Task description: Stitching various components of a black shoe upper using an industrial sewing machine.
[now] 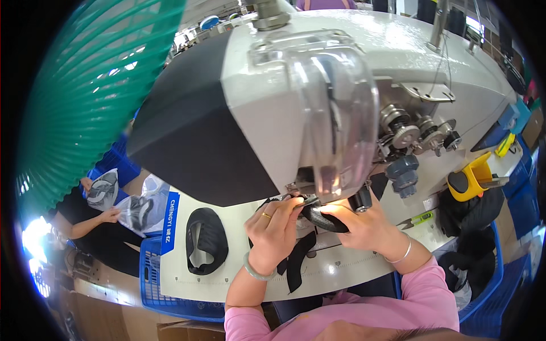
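Under the lit needle area of a large white sewing machine (267,102), my two hands work on a black fabric band (324,220). My left hand (273,232), wearing a gold ring and a pale bangle, is closed in a pinch at the band's left side. A slim dark piece shows at its fingertips, too small to name. My right hand (367,226) grips the band's right side, fingers partly hidden behind the machine. A loose black strap (298,261) hangs toward me across the white table. To the left lies a separate looped black band (215,241).
Green-yellow thread snips (420,219) and a yellow holder (475,177) lie at right, beside black fabric (469,211). Blue crates (149,273) flank the table. A large green ribbed fan guard (96,85) is near left. Beyond it, a person's hands (109,215) hold clear bags.
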